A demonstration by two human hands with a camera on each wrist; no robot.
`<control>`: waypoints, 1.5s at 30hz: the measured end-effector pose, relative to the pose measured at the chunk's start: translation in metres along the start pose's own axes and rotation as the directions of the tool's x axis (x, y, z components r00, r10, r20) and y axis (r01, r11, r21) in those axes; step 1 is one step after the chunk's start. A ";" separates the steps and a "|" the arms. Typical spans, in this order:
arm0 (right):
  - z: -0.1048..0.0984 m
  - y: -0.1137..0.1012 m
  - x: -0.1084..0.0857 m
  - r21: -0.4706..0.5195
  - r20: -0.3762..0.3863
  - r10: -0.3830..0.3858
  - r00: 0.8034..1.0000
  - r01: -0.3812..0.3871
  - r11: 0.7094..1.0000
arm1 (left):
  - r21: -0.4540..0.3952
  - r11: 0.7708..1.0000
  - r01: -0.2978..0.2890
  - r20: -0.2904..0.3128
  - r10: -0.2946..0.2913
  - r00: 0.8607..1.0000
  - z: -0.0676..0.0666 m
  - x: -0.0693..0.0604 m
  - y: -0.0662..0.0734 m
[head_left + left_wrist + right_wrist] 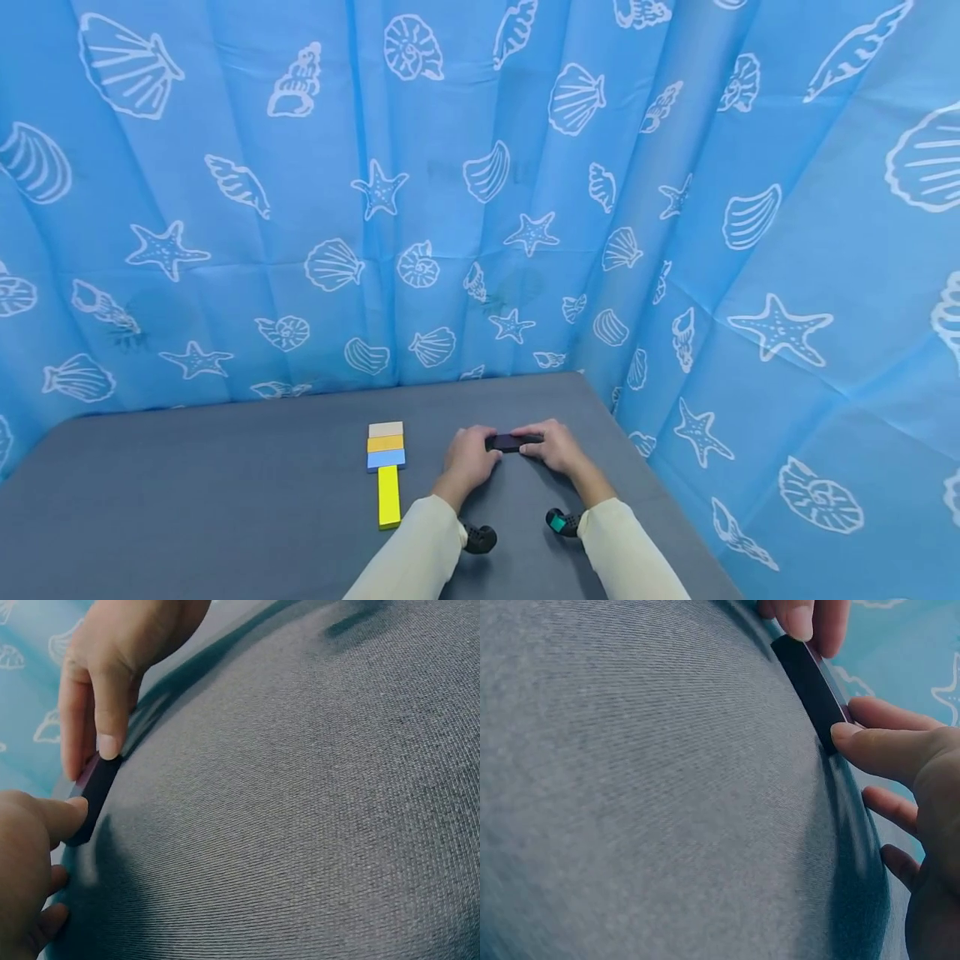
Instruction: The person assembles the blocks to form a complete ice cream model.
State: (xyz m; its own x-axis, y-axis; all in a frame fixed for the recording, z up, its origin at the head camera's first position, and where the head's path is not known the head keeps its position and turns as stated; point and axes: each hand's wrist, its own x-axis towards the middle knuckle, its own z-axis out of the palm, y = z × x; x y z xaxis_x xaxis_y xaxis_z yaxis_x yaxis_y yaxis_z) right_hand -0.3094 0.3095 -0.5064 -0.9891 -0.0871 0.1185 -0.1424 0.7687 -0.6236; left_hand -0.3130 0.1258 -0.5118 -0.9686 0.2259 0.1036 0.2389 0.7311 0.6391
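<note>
A dark, nearly black rectangular block (507, 443) lies crosswise on the grey cloth-covered table. My left hand (468, 460) pinches its left end between thumb and fingers. At the opposite end, my right hand (559, 451) grips it the same way. In the left wrist view the block (99, 793) has a purplish top, and the left thumb presses its near side. The right wrist view shows the right thumb on that same side of the block (808, 688), near its end. Fingers hide both ends.
Left of the hands, a cream block (386, 430), an orange block (385, 443) and a blue block (386, 459) lie in touching rows. A yellow block (388, 497) points lengthwise toward me below them. A blue shell-patterned curtain (420, 208) hangs behind the table and along its right side.
</note>
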 end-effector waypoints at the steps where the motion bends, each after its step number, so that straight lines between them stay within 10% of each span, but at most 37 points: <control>1: 0.001 0.000 0.000 0.002 0.003 -0.007 1.000 0.007 1.000 | 0.011 1.000 0.007 -0.002 -0.007 1.000 0.000 0.000 0.000; 23: 0.006 0.000 -0.009 0.016 -0.031 -0.032 0.999 0.033 0.999 | 0.050 0.998 -0.033 -0.001 0.033 0.999 -0.004 -0.002 -0.006; 45: 0.030 -0.031 0.005 -0.032 0.022 -0.058 0.998 0.059 0.998 | 0.229 0.971 -0.060 0.028 0.055 0.998 -0.040 -0.001 -0.034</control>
State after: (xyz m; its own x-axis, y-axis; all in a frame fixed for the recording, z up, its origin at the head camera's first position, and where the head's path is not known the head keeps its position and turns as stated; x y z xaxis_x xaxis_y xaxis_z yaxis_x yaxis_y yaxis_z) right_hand -0.3109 0.2662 -0.5099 -0.9797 -0.1454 0.1380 -0.1992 0.7823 -0.5902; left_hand -0.3227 0.0749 -0.5032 -0.9517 0.2839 0.1174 0.3061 0.8443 0.4398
